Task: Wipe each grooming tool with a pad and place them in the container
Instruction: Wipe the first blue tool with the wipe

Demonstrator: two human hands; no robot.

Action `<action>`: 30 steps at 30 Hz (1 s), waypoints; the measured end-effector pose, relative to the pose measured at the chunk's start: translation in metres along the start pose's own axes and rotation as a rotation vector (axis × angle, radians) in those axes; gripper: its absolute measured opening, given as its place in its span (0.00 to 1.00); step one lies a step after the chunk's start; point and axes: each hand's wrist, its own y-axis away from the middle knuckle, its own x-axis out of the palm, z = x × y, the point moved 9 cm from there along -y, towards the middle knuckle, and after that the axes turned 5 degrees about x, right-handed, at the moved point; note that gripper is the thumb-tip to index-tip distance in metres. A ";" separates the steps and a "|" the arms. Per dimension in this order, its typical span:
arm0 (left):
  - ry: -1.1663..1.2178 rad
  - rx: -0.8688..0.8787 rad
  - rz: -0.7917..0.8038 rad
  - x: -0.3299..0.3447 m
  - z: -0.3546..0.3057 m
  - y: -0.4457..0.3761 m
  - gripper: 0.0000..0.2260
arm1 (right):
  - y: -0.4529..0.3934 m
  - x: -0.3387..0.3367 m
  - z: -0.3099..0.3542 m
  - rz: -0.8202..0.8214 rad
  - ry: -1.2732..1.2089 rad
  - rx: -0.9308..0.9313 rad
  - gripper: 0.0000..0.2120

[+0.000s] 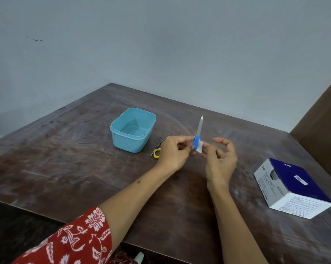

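My left hand [175, 152] pinches the blue handle of a nail file [198, 132], whose metal blade points up and away. A small white pad [200, 147] lies against the handle's base, held on the fingertips of my right hand [221, 159]. The light blue container [132, 129] stands to the left of my hands with nothing visible inside. Between the container and my left hand lie yellow-handled scissors [157, 153] and thin metal tweezers [158, 142], partly hidden by the hand.
A white and dark blue box of alcohol swabs [292, 187] lies at the right on the dark wooden table [69, 159]. The grey wall is close behind the table. A brown chair back [324, 119] rises at the far right.
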 end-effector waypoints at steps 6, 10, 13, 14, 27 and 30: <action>0.017 -0.009 -0.003 -0.002 0.001 -0.001 0.13 | -0.002 0.007 -0.004 0.094 -0.044 0.046 0.17; 0.032 -0.012 0.017 -0.001 0.002 -0.001 0.13 | -0.003 0.008 -0.003 0.105 -0.056 0.049 0.16; 0.042 -0.028 0.050 0.003 0.003 -0.001 0.12 | -0.005 0.007 -0.006 0.098 -0.061 0.045 0.15; 0.048 -0.037 0.067 0.005 0.004 0.000 0.12 | -0.005 0.007 -0.007 0.094 -0.072 0.045 0.15; -0.107 0.026 -0.043 -0.013 -0.006 -0.007 0.13 | -0.006 0.017 -0.006 0.186 0.015 -0.036 0.15; -0.027 0.032 -0.092 -0.020 -0.011 -0.010 0.13 | -0.006 0.019 -0.006 0.196 0.095 -0.089 0.15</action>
